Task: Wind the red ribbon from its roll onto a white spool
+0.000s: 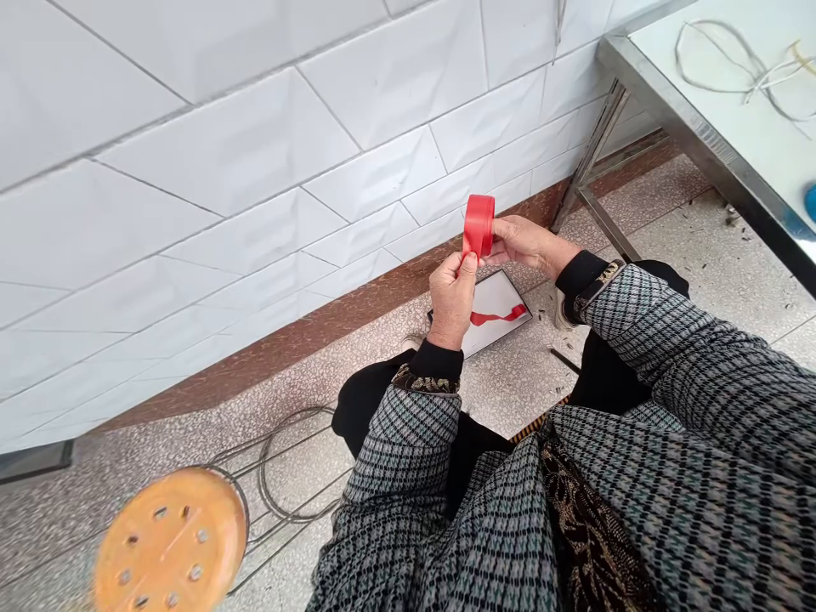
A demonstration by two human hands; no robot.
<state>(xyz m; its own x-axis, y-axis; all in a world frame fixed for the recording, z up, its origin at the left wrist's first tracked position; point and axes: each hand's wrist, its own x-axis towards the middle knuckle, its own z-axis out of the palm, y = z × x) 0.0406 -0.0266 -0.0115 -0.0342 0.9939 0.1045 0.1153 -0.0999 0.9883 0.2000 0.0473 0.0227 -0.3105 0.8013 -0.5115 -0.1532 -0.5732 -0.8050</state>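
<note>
A roll of red ribbon (478, 223) is held up in front of me between both hands. My left hand (452, 293) is closed, its thumb pressing the ribbon at the lower edge of the roll. From the right, my right hand (523, 242) grips the side of the roll, some of its fingers hidden behind it. Below, on the floor, lies a shallow white tray with a dark rim (490, 299). A loose strip of red ribbon (494, 319) with a small curled end rests in it.
An orange round stool (169, 540) with wire legs lies tipped at lower left. At the upper right stands a metal-framed table (669, 76) bearing white cable (733, 85) and a blue object (810, 202). White tiled wall (255, 144) runs ahead. Small dark scraps dot the speckled floor.
</note>
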